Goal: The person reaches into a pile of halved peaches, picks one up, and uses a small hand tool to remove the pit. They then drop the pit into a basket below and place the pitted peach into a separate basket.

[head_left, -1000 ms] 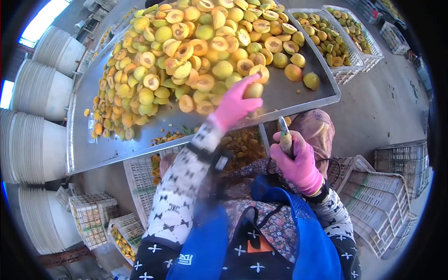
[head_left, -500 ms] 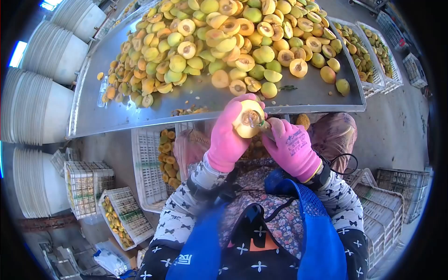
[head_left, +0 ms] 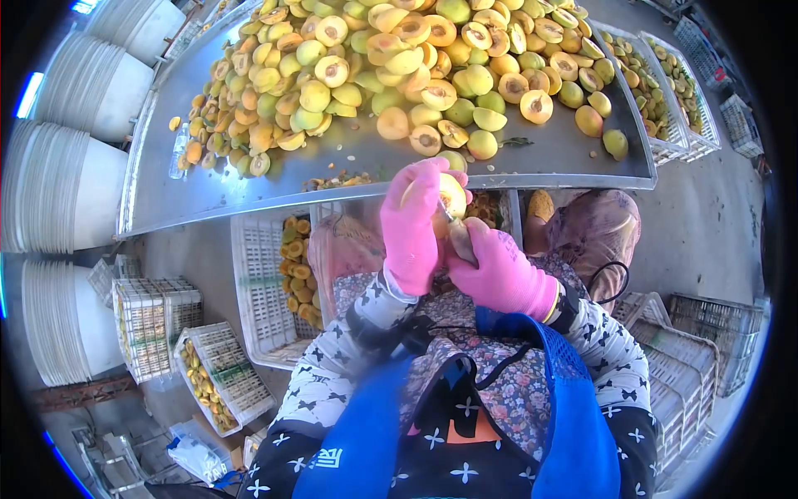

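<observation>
Fruit half, clasped by my left hand by the table's near edge, has turned rightward; my right hand grips the tool against it, so coring seems underway.

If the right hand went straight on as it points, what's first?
Probably the round yellow cut fruit in the pink-gloved left hand; the slim metal-tipped tool appears at it, though depth leaves contact unclear.
</observation>
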Demonstrator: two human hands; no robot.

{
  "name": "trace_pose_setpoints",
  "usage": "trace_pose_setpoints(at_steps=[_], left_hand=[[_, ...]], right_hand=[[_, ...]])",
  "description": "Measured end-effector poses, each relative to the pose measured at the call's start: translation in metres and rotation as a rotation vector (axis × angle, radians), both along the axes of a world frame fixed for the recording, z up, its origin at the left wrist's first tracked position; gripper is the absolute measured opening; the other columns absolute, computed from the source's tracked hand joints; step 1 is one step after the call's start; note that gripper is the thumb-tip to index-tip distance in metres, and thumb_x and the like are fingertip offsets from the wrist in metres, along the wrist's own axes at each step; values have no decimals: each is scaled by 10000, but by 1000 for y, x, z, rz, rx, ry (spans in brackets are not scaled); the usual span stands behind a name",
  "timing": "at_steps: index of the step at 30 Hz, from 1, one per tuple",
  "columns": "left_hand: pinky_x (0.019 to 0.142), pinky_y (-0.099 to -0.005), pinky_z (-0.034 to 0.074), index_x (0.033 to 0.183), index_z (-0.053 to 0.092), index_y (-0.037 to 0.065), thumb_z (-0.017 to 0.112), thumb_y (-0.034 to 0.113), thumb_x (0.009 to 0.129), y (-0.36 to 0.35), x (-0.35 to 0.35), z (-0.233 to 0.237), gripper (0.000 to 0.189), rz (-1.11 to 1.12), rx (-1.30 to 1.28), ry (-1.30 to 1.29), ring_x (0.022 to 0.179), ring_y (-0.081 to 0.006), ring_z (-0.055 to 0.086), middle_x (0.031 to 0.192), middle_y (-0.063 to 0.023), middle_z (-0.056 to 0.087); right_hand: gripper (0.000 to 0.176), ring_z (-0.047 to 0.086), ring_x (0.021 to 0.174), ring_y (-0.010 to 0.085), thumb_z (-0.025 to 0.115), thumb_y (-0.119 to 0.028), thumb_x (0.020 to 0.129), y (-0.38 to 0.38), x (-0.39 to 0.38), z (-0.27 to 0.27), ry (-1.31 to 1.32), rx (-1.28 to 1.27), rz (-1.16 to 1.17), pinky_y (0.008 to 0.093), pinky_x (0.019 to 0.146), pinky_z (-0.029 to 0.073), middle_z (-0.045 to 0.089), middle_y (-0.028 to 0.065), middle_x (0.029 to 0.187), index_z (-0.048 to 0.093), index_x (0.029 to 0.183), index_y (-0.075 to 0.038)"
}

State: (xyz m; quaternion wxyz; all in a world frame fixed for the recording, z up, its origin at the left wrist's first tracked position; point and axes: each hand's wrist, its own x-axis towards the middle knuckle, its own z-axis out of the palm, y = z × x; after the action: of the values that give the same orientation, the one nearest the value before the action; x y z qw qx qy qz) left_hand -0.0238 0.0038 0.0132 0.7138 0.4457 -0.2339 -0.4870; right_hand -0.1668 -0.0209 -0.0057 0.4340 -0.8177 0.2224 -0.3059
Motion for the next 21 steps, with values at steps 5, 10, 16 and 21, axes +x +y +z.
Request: trace_pose_setpoints(at_steps=[5,10,16,21], left_hand=[[718,-325,568,1172,582,-6,501,431,1021,1,15,-4,469,-143,136,-217,797,-220,678,942,-159,692],[714,-323,568,1171,578,-7,479,456,1027,2,15,-11,495,-99,304,7,783,-223,681,940,-159,693],[701,-330,568,1173,576,-7,473,464,1024,5,10,-17,504,-48,139,-61,774,-239,682,951,-171,695],[698,-316,561,1175,585,-16,488,407,1023,5,24,-14,460,-262,87,-79,773,-230,679,960,-174,695]], right_hand=[[247,632,761,425,655,-122,846,-2,-2,-2,252,98,-23,484,616,488,605,228,763,491,1001,-22],[277,638,709,431,641,-152,857,4,6,-25,172,89,-23,496,606,501,609,234,748,499,1042,-2],[210,577,487,202,650,-143,865,-5,5,17,96,1205,228,313,464,437,601,87,661,538,958,9],[145,509,422,140,621,-113,866,-16,-3,21,31,1303,414,270,419,396,546,39,583,545,909,3]])
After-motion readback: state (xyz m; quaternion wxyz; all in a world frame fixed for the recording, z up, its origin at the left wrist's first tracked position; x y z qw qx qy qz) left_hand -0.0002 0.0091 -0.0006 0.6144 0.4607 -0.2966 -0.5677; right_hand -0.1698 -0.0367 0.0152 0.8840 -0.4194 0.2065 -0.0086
